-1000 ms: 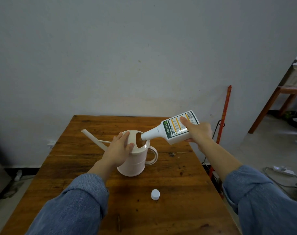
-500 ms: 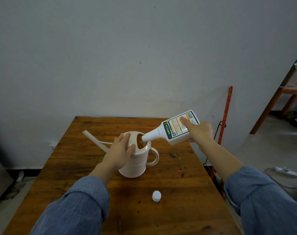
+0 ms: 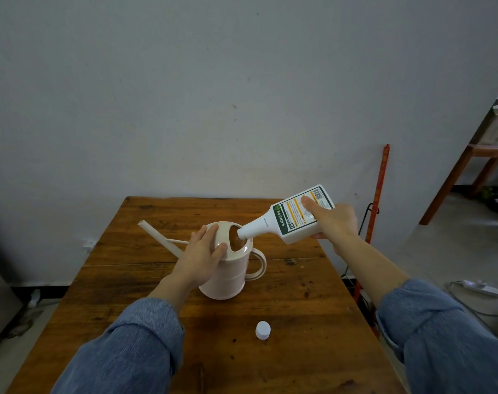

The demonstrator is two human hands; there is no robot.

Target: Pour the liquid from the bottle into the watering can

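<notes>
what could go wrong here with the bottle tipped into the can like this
The white plastic bottle has its neck just at the opening of the pale pink watering can; a small drift by the right hand might spill onto the wooden table. The small white cap lies loose near the sleeves and may get knocked off.

Wooden table (image 3: 284,322); white cap (image 3: 263,330) at 6 o'clock; red pole (image 3: 378,191) leaning on wall (image 3: 213,81) at 3 o'clock.
</notes>
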